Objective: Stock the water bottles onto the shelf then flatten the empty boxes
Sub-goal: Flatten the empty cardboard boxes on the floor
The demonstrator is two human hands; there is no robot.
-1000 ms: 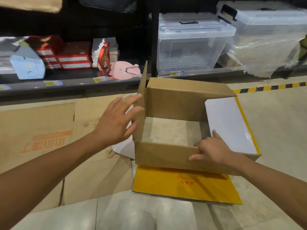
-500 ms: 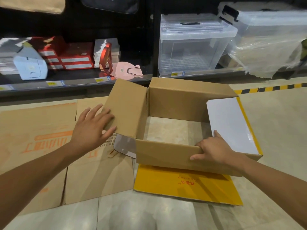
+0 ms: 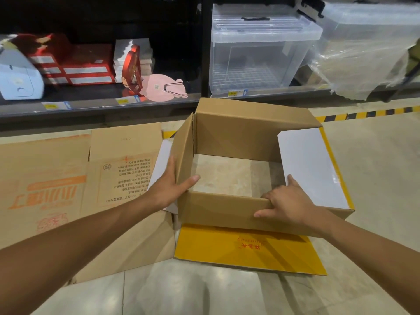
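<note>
Gripping the box [image 3: 238,137]: left hand [image 3: 169,189] on side wall, right hand [image 3: 288,205] front.

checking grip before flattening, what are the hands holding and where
Both hold the open cardboard box: left hand grips its left wall, thumb inside; right hand grips the near wall's top edge.

The box [image 3: 216,208] under the right hand [image 3: 288,205] is matt brown cardboard. Its flap [image 3: 311,169] beyond looks glossy white.
</note>
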